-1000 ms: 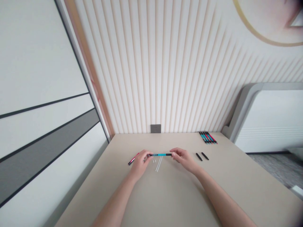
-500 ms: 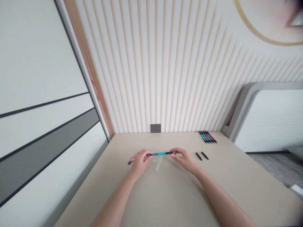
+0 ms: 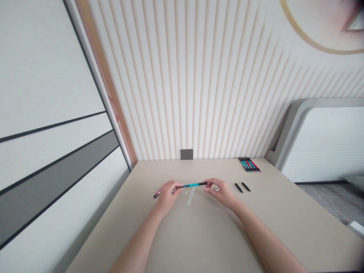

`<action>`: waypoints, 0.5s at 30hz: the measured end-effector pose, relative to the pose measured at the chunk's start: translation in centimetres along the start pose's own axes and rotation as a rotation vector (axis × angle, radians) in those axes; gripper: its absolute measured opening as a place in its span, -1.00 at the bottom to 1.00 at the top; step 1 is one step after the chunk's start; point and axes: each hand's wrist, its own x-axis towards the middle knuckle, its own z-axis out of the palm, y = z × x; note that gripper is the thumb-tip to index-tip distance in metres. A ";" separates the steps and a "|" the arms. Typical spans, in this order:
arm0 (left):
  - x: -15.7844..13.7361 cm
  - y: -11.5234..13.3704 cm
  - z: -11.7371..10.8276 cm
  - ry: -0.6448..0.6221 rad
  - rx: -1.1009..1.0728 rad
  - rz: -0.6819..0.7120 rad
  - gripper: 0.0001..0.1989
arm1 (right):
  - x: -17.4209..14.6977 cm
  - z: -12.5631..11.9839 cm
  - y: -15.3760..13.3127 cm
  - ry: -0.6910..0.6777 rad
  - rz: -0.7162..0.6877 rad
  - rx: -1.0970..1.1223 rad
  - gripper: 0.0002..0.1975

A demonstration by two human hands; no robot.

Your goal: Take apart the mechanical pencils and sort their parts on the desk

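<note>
A pen with a turquoise middle and black ends (image 3: 195, 185) is held nearly level above the table, its right end slightly higher. My left hand (image 3: 167, 195) is closed around its left end, between thumb and fingers. At the other end, my right hand (image 3: 220, 192) has its thumb and index finger about the black tip. Below the pen lie two thin white sticks (image 3: 191, 197) and small whitish pieces (image 3: 185, 193). A red and black pen part (image 3: 157, 193) shows beside my left hand, partly hidden by it. Something small and shiny (image 3: 217, 189) appears by my right palm.
Two short black pen parts (image 3: 242, 187) lie on the beige table (image 3: 199, 235), right of my right hand. A row of several turquoise, red and black pens (image 3: 249, 165) is at the back right. Behind the table stands a ribbed wall with a dark socket (image 3: 187, 154).
The pen has tilted slightly, its left end a little lower. My right thumb has shifted down and left, and a small shiny thing now shows by that hand.
</note>
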 end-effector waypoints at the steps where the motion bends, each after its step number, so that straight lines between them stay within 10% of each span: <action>1: 0.0 0.0 0.0 -0.006 0.003 0.003 -0.94 | 0.0 -0.1 0.0 0.005 -0.026 -0.016 -0.73; 11: 0.0 0.3 -0.4 -0.069 0.030 0.070 -0.92 | -0.4 -1.1 -1.0 -0.205 -0.168 -0.139 -0.63; 15: 0.0 0.1 -0.3 -0.053 0.025 0.084 -0.93 | 0.1 -1.8 0.0 -0.069 -0.025 -0.077 -0.55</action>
